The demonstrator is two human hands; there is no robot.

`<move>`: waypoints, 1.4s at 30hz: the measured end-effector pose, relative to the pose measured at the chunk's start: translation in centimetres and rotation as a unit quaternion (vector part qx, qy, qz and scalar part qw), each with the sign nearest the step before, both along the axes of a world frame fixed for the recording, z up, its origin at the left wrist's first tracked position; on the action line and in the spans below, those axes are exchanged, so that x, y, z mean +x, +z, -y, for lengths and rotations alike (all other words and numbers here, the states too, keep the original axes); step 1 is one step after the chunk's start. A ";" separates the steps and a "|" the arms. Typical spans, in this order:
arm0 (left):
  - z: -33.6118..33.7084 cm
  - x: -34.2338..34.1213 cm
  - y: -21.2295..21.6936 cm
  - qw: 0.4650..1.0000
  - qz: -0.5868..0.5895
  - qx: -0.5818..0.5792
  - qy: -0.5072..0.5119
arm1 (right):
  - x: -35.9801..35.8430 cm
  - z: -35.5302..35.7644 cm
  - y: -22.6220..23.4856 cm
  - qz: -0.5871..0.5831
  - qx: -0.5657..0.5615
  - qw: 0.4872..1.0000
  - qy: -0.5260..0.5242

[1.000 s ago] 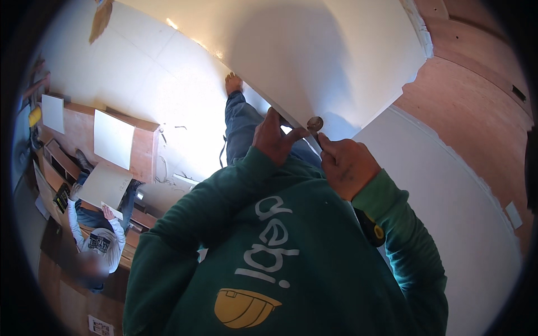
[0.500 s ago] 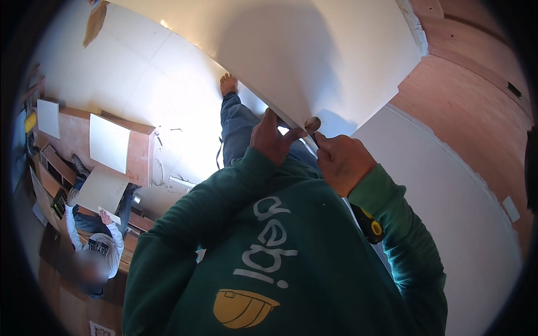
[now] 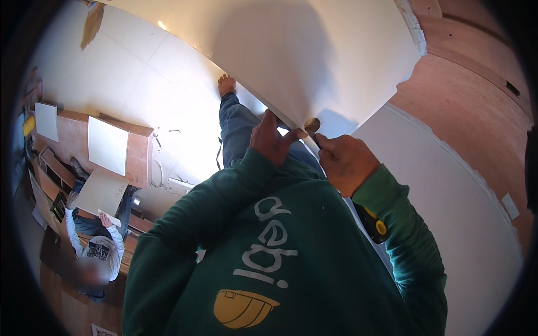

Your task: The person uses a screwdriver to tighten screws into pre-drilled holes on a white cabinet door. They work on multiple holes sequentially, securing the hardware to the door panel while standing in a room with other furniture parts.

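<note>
A large white board with a pale edge spans the top of the view, its near corner close to my body. My left hand is closed at that edge, the index finger along it and the thumb near the corner. Whether a small piece sits between them is hidden. My right hand is wrapped round the handle of a hammer. The hammer's round metal face lies against or just over the board near my left thumb. Its black-and-yellow grip end shows below my right wrist.
Beneath the board, my bare foot rests on the pale floor. Left, a co-worker sits holding a white panel beside a brown wooden cabinet with white panels on it. Brown boards and a large white panel stand right.
Almost nothing differs. My right hand and the hammer's grip end have shifted very slightly down and to the right; the left hand keeps its place.
</note>
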State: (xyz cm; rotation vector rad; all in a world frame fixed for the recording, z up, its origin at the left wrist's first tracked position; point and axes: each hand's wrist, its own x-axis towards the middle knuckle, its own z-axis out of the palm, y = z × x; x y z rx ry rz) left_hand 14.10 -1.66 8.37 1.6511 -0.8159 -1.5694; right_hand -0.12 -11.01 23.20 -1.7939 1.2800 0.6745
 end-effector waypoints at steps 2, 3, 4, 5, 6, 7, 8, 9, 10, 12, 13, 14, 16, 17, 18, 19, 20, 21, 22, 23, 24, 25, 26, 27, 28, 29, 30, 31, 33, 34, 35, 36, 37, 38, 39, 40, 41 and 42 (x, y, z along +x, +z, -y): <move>-0.1 0.1 0.1 1.000 -0.002 0.003 0.001 | 0.3 -0.2 0.0 -0.008 -0.009 0.999 0.035; -0.1 0.1 0.0 1.000 -0.002 -0.001 0.002 | 0.4 -0.2 0.0 -0.012 -0.014 0.998 0.052; 0.0 0.0 0.0 1.000 -0.002 -0.008 0.003 | 0.3 -0.3 -0.2 -0.016 -0.020 0.998 0.061; -0.1 -0.1 -0.1 1.000 -0.001 -0.001 0.000 | 0.2 -0.3 -0.6 -0.019 -0.026 0.997 0.071; -0.4 -0.2 -0.5 1.000 0.001 0.005 -0.003 | 0.1 -0.4 -0.8 -0.023 -0.033 0.996 0.080; -0.4 -0.1 -0.6 1.000 0.003 0.011 -0.004 | 0.1 -0.3 -0.7 -0.025 -0.030 0.996 0.084; -0.4 -0.1 -0.5 1.000 0.009 0.007 -0.008 | 0.0 -0.2 -0.6 -0.027 -0.027 0.995 0.087; -0.4 -0.2 -0.3 1.000 0.015 0.004 -0.012 | 0.0 -0.1 -0.5 -0.029 -0.024 0.995 0.091; -0.3 -0.1 -0.2 1.000 0.021 0.002 -0.016 | 0.0 0.1 -0.2 -0.024 -0.024 0.997 0.076; -0.1 0.0 -0.2 1.000 0.003 0.005 -0.010 | 0.1 0.5 0.8 -0.013 -0.024 0.999 0.047; -0.1 0.1 -0.2 1.000 -0.007 0.006 -0.010 | 0.1 0.4 0.7 0.003 -0.030 0.998 0.053; -0.2 0.1 -0.3 1.000 0.000 0.004 -0.011 | -0.1 0.2 0.3 0.019 -0.035 0.997 0.059; -0.5 -0.1 -0.5 1.000 0.013 0.001 -0.013 | 0.0 0.1 0.0 0.019 -0.034 0.997 0.061; -0.5 -0.1 -0.5 1.000 0.012 -0.009 -0.009 | 0.2 0.0 -0.1 0.003 -0.027 0.998 0.058; -0.4 -0.1 -0.5 1.000 0.010 -0.019 -0.005 | 0.4 -0.1 -0.2 -0.013 -0.019 0.998 0.054; -0.1 -0.1 -0.5 0.999 0.008 -0.032 -0.002 | 0.5 0.0 0.0 -0.026 -0.016 0.998 0.053; -0.2 0.0 -0.6 1.000 0.005 -0.030 -0.003 | 0.7 0.0 0.2 -0.040 -0.012 0.998 0.052; -0.5 0.0 -0.7 1.000 0.002 -0.027 -0.004 | 0.7 0.1 0.4 -0.053 -0.009 0.997 0.050; -0.5 0.1 -0.6 1.000 0.002 -0.022 -0.002 | 0.9 0.2 0.7 -0.054 -0.006 0.997 0.052; -0.3 0.1 -0.5 1.000 -0.002 -0.016 0.000 | 1.0 0.4 1.0 -0.055 -0.003 0.997 0.055; 0.0 0.1 -0.4 1.000 -0.005 -0.011 0.001 | 1.0 0.5 1.1 -0.057 0.001 0.997 0.057; 0.2 0.1 -0.2 1.000 -0.010 -0.005 0.001 | 0.8 0.3 0.8 -0.038 -0.013 0.997 0.062; 0.0 0.0 -0.2 1.000 0.000 -0.007 -0.001 | 0.5 -0.1 0.3 -0.020 -0.028 0.997 0.068; -0.2 0.0 -0.2 1.000 0.010 -0.008 -0.003 | 0.2 -0.4 -0.1 -0.002 -0.042 0.996 0.074; -0.4 -0.1 -0.1 1.000 0.020 -0.010 -0.006 | 0.1 -0.5 -0.3 0.004 -0.043 0.997 0.068; -0.6 -0.1 0.0 1.000 0.019 -0.014 -0.008 | 0.0 -0.4 -0.5 0.009 -0.044 0.997 0.062; -0.7 -0.1 0.1 1.000 0.019 -0.017 -0.010 | 0.0 -0.5 -0.5 0.014 -0.045 0.997 0.056; -0.5 -0.1 0.0 0.999 0.021 -0.021 -0.010 | 0.2 -0.3 -0.2 -0.015 -0.027 0.998 0.054; -0.1 0.0 -0.2 0.999 0.020 -0.026 -0.001 | 0.9 0.1 0.9 -0.072 0.009 0.996 0.049; -0.3 0.0 -0.2 1.000 0.018 -0.025 0.000 | 0.8 -0.1 0.7 -0.051 -0.006 0.998 0.045; -0.5 0.0 -0.2 1.000 0.011 -0.024 0.001 | 0.5 -0.4 0.5 -0.030 -0.020 0.999 0.040; -0.6 0.0 -0.3 1.000 0.004 -0.023 0.001 | 0.3 -0.6 0.4 -0.009 -0.035 0.999 0.036; -0.4 0.0 -0.4 1.000 -0.004 -0.025 0.001 | 0.5 -0.4 0.3 -0.023 -0.020 0.999 0.041; -0.3 -0.1 -0.5 1.000 0.003 -0.029 0.004 | 0.8 0.1 0.3 -0.038 -0.006 0.998 0.046; -0.3 -0.2 -0.6 0.999 0.009 -0.033 0.007 | 0.9 0.3 0.3 -0.053 0.009 0.997 0.051; -0.3 -0.3 -0.6 0.999 0.016 -0.034 0.013 | 0.8 0.4 0.4 -0.041 -0.002 0.998 0.052; -0.3 -0.3 -0.6 0.999 0.014 -0.030 0.008 | 0.5 0.5 0.6 -0.028 -0.013 0.998 0.052; -0.3 -0.2 -0.5 1.000 0.013 -0.026 0.004 | 0.3 0.5 0.7 -0.016 -0.024 0.998 0.053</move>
